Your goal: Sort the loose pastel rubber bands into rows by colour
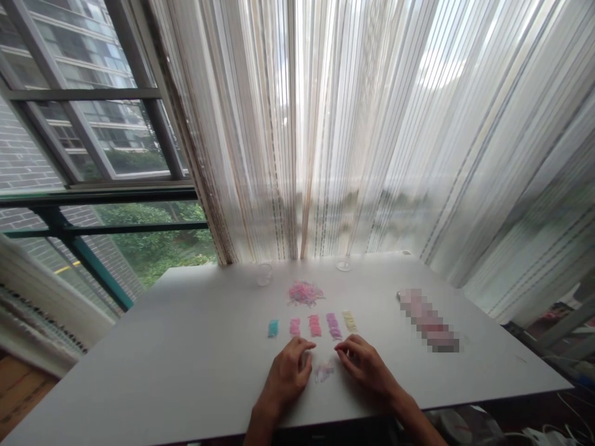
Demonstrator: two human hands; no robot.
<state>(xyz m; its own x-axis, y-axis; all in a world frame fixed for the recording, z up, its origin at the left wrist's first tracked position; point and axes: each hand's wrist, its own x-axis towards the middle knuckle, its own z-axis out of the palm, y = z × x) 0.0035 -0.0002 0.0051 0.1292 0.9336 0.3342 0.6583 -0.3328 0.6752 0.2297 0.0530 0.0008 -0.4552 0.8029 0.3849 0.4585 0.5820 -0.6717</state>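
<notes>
My left hand (294,367) rests on the white table (186,365), its fingers curved with a gap between index finger and thumb. Opposite it, my right hand (365,365) has its fingertips pressed together; anything between them is too small to tell. A small pile of pale, translucent pieces (324,371) lies between the hands. Beyond the fingertips is a row of small bundles: teal (273,328), light pink (295,327), coral pink (315,325), purple (333,326) and pale yellow (349,320). Farther back lies a loose heap of mixed pink and pastel pieces (305,292).
A clear round container (264,274) stands at the back left of the heap, and a clear shallow dish (344,266) at the back right. A pixelated pinkish object (428,321) lies on the right. Striped curtains (344,136) hang behind the table.
</notes>
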